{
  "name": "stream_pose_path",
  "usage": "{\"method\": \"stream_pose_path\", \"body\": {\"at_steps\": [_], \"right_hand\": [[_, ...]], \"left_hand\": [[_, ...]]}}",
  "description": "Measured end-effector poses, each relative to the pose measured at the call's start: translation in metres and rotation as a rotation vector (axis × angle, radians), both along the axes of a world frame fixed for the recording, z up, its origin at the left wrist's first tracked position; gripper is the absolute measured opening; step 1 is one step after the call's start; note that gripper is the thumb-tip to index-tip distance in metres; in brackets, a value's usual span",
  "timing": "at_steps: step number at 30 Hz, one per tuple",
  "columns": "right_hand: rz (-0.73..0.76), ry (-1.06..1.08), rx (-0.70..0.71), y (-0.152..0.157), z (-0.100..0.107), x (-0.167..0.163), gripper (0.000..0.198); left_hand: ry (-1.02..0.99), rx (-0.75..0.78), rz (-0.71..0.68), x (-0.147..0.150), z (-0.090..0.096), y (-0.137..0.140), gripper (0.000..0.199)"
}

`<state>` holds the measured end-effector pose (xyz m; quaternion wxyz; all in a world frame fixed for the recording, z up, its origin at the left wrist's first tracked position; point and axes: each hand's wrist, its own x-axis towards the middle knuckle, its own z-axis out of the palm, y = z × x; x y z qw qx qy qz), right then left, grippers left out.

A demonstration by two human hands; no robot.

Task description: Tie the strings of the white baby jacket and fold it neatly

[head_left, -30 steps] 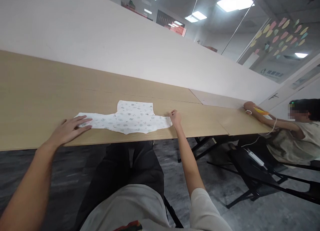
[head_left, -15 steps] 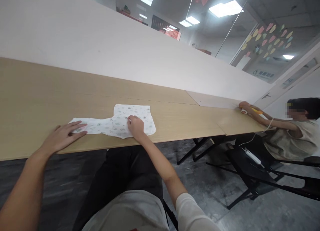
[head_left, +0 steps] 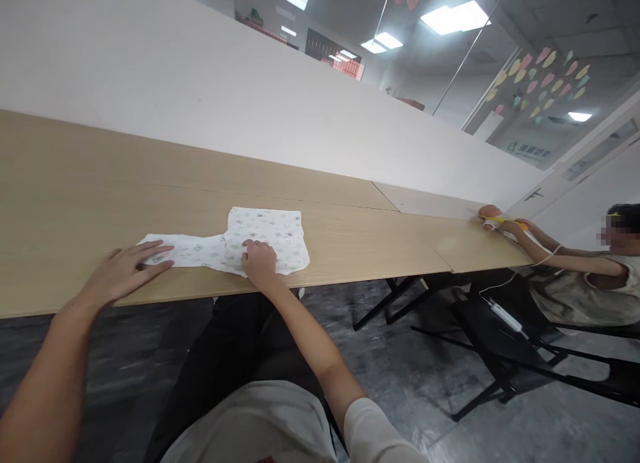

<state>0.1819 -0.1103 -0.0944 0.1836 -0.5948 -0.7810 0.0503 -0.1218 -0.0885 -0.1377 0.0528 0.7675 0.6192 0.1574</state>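
Observation:
A small white printed garment (head_left: 280, 231), like baby clothing, lies flat on the wooden table, its narrow part stretching left and its wider part on the right. On the tip of the narrow part rests my left hand (head_left: 125, 266), fingers spread and flat. My right hand (head_left: 261, 263) is on the lower middle of the wider part, its fingers bent and close together against the cloth. Its fingertips are partly hidden, but they seem to grip the fabric.
The long wooden table (head_left: 350, 243) runs along a white wall (head_left: 240, 109). At its far right end another person's hands (head_left: 517, 226) work with a yellow-and-white item (head_left: 493, 221). A black folding chair (head_left: 500, 343) holding a white power strip (head_left: 506, 316) stands at right.
My right hand has slid slightly left and down over the garment. My left hand stays in place. The other person at the right has leaned back and drawn their hands rightward.

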Motion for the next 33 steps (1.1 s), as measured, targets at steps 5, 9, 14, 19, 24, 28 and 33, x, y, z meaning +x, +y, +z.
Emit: {"method": "stream_pose_path", "body": {"at_steps": [5, 9, 14, 19, 24, 28, 33], "right_hand": [[-0.007, 0.010, -0.004, 0.003, -0.003, -0.003, 0.028], [-0.029, 0.026, -0.005, 0.008, -0.001, -0.008, 0.029], [-0.017, 0.072, -0.032, 0.000, 0.005, -0.005, 0.024], [-0.133, 0.192, 0.048, -0.001, 0.019, 0.050, 0.033], [-0.202, 0.085, -0.043, 0.005, 0.018, 0.114, 0.050], [-0.082, -0.036, -0.068, 0.005, 0.000, 0.126, 0.048], [-0.066, -0.125, -0.106, 0.003, -0.013, 0.121, 0.052]], "left_hand": [[-0.023, 0.019, -0.001, 0.001, -0.001, 0.001, 0.073], [-0.029, 0.011, 0.002, 0.002, 0.001, 0.000, 0.073], [-0.011, 0.002, 0.016, 0.005, 0.004, -0.003, 0.076], [-0.019, -0.007, 0.028, 0.009, 0.009, -0.007, 0.078], [-0.028, -0.003, 0.008, 0.011, 0.009, -0.007, 0.079], [-0.060, 0.043, 0.150, 0.013, 0.011, -0.012, 0.085], [-0.075, 0.062, 0.473, 0.021, 0.019, -0.023, 0.092]]}}
